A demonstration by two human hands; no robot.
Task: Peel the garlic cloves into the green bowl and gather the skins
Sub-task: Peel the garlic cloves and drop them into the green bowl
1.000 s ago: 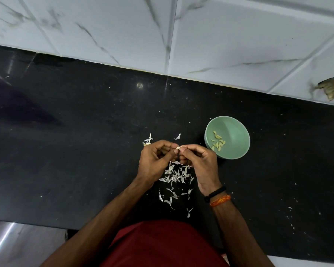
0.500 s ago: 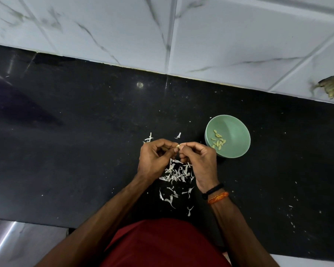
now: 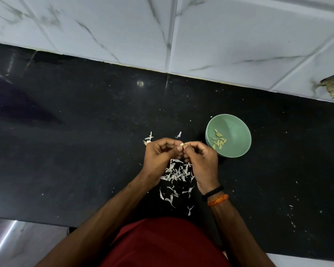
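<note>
Not much has changed: both hands still work one garlic clove [image 3: 181, 144]. The left hand [image 3: 160, 157] and right hand [image 3: 201, 160] each pinch it, just left of the green bowl [image 3: 239, 151]. Skins [image 3: 177, 173] lie under them on the desk [image 3: 75, 151]. Peeling goes on.

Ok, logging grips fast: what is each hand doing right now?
Left hand: fingers curled, pinching the garlic clove.
Right hand: fingers curled, pinching at the same clove.

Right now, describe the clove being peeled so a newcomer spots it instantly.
On the black counter, left of the green bowl, the left hand and right hand meet. The garlic clove is the pale speck pinched between their fingertips, above the skins.
</note>
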